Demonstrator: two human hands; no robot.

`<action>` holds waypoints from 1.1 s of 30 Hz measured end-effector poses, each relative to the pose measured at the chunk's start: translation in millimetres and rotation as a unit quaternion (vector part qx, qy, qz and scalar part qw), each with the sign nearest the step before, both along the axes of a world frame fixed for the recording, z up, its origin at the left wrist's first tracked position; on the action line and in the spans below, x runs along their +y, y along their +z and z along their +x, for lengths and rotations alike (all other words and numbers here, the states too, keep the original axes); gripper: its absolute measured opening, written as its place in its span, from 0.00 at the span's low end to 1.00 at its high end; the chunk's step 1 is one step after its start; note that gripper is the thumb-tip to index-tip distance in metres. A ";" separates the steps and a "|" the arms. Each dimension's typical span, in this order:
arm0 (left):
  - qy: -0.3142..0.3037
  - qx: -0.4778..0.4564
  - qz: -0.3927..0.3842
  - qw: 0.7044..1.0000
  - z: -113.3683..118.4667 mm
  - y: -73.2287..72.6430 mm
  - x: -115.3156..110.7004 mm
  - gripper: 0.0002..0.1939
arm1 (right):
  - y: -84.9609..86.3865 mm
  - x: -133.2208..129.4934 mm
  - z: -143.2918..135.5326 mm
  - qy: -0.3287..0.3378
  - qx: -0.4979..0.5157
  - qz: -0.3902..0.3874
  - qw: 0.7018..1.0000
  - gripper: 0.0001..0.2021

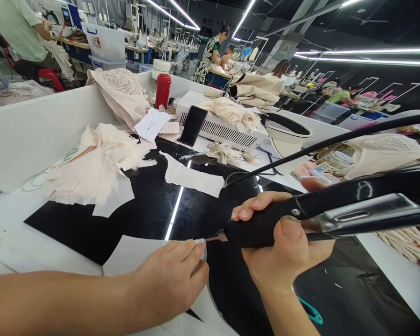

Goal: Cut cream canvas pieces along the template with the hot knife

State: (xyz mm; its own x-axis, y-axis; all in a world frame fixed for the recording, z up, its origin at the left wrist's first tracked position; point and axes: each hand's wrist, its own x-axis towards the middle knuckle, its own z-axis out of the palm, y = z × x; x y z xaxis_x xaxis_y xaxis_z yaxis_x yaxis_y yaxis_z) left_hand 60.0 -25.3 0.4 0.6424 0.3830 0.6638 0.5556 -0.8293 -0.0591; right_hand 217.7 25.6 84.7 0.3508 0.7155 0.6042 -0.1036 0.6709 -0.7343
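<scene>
My right hand is wrapped round a black corded hand tool with a shiny metal lever along its side. The tool's thin metal tip points left and meets the edge by my left fingertips. My left hand is closed, its thumb and fingers pinching the folded edge of a white fabric piece, which lies flat on the black glossy board. Part of the piece is hidden under my left forearm. Beyond my hands lies another white cut piece.
At the left is a pile of pale fabric pieces. Behind the board stand a phone, a red bottle and a vented white box. A teal-handled item lies near my right wrist. Other people work at machines beyond.
</scene>
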 end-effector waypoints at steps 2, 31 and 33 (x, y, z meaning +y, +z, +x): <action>0.000 0.004 0.005 1.000 -0.3 0.8 -0.7 0.07 | -3.1 0.1 0.4 0.007 -0.008 -0.003 1.000 0.24; -0.001 0.029 -0.005 1.000 -1.2 -1.3 0.3 0.07 | -7.6 -2.5 -12.8 0.026 0.009 0.015 1.000 0.23; -0.004 0.031 -0.009 0.999 -1.3 -1.1 0.2 0.07 | -8.8 -3.4 -13.8 0.024 0.002 0.007 1.000 0.23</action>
State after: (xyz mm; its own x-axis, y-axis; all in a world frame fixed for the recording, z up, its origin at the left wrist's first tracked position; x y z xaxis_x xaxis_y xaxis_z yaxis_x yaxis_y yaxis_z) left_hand 58.7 -25.1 -0.7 0.6842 0.3902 0.6161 0.5456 -0.8345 -0.0774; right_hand 203.9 22.2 75.9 0.3181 0.7230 0.6133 -0.1389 0.6755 -0.7242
